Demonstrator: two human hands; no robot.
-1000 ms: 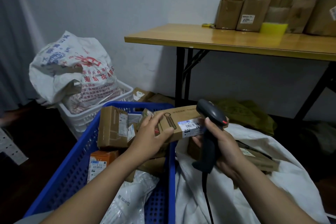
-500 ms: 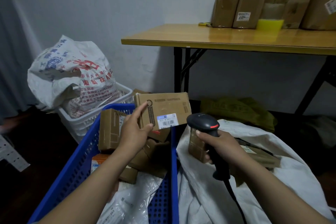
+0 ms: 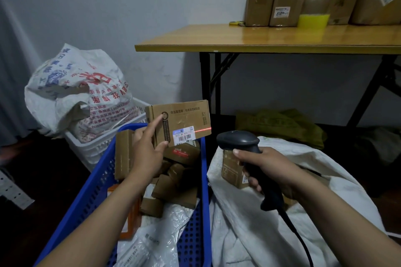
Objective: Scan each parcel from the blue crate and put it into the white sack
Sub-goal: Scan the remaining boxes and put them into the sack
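Observation:
My left hand (image 3: 147,149) holds a flat cardboard parcel (image 3: 184,119) upright above the blue crate (image 3: 91,197), its label facing me. A red scan line runs across the parcel's lower right, just right of the barcode label. My right hand (image 3: 267,167) grips a black handheld scanner (image 3: 240,143) over the white sack (image 3: 271,223), aimed toward the parcel. The crate holds several cardboard boxes and a white plastic mailer (image 3: 152,243). A cardboard box (image 3: 232,171) stands inside the sack's mouth, partly hidden by my right hand.
A wooden folding table (image 3: 260,37) stands behind with several cardboard boxes and a yellow tape roll (image 3: 314,20). A white basket (image 3: 97,147) with a printed white bag (image 3: 80,91) sits left of the crate. A green sack (image 3: 280,123) lies under the table.
The parcel has been tilted upright and lifted away from the scanner. My right hand drew the scanner back and lowered it, and a red scan line now shows on the parcel.

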